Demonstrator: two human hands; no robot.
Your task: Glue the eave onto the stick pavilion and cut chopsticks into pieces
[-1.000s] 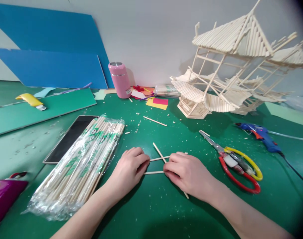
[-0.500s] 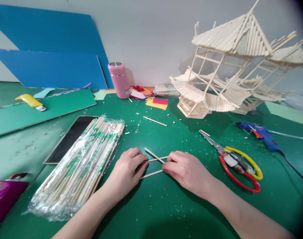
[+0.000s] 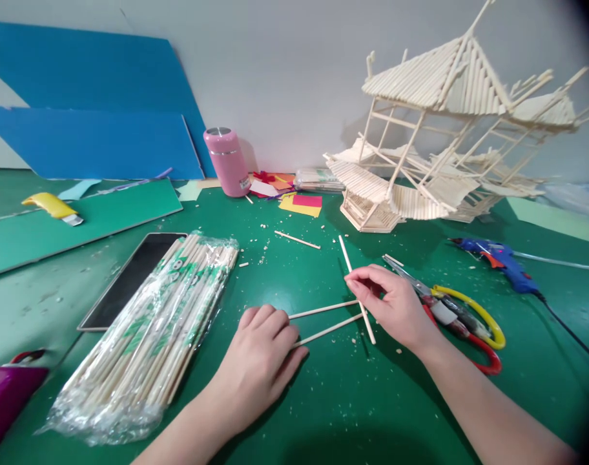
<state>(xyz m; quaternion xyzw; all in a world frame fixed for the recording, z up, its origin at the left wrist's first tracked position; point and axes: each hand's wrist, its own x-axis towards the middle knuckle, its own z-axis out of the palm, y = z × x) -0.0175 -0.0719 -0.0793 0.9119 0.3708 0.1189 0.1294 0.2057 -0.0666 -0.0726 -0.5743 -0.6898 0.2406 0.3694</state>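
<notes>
Green mat (image 3: 323,400), right hand (image 3: 396,303) pinching stick (image 3: 356,289), scissors (image 3: 454,313) beside

Two bare hands were over the green tabletop (image 3: 323,400): the left hand (image 3: 263,361) and the right hand (image 3: 396,303). Three thin loose wooden sticks (image 3: 323,310) lay or were held between them, and one more short wooden stick (image 3: 297,239) sat farther back. There was one plastic-wrapped bundle of wooden sticks (image 3: 154,336), one pink metal flask (image 3: 220,161), one pair of red-and-yellow-handled scissors (image 3: 459,316), one blue glue gun (image 3: 498,258), one yellow-handled utility knife (image 3: 52,208), one black tablet (image 3: 130,278), two blue boards (image 3: 91,142) and one stick-built model pavilion (image 3: 440,135).
</notes>
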